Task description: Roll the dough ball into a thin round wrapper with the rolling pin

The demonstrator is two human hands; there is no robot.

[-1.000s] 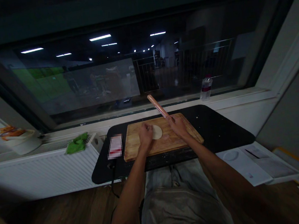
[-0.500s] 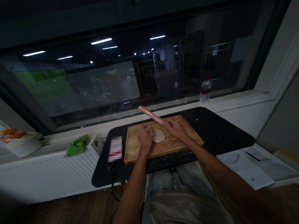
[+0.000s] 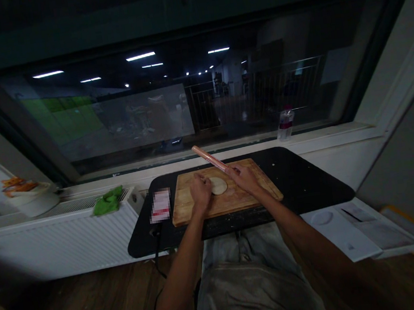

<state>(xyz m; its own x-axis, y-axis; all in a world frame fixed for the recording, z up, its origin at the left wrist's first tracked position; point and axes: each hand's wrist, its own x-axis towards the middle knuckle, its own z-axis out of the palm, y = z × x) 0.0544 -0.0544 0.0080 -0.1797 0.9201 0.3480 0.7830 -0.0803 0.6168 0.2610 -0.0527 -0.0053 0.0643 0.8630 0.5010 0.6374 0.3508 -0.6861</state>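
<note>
Head view: right hand [image 3: 245,178] grips rolling pin [image 3: 210,158], raised above dough disc [image 3: 218,186] on cutting board [image 3: 198,209]. Left hand [image 3: 201,190], fingers flat, steadies dough. Rolling step starting; pin needs lowering level onto dough.

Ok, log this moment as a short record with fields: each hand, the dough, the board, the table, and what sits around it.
left hand: rests on the left edge of the dough, fingers bent
right hand: grips the rolling pin by one end; the pin slants up and away over the dough
dough: pale flat round, lying on the board
cutting board: wooden, lying on the table
table: black, set against the window sill
plastic bottle: upright on the sill
green cloth: crumpled on the radiator
</note>
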